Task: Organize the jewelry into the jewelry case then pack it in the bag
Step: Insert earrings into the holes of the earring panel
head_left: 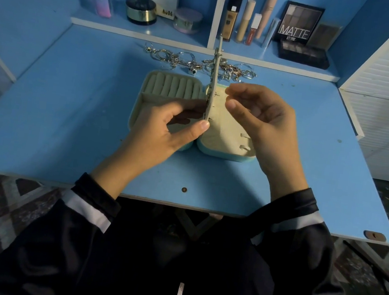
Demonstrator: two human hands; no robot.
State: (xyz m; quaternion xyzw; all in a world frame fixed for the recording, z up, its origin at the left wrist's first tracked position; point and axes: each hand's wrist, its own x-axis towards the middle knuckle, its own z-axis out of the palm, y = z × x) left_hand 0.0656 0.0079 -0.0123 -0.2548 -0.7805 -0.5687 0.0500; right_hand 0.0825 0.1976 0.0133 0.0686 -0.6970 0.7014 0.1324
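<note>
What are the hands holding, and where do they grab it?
The left hand pinches the jewelry case by its middle flap, near the lower edge. The right hand curls its fingers beside the flap; anything tiny in them cannot be told.

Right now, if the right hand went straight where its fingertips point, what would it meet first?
Probably the upright earring panel of the jewelry case, pinched on edge by the left hand. The right hand points left at its face; depth is unclear.

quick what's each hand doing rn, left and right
Left hand: pinching the upright centre flap of the jewelry case.
Right hand: fingers curled beside the flap; cannot tell if it holds anything.
</note>
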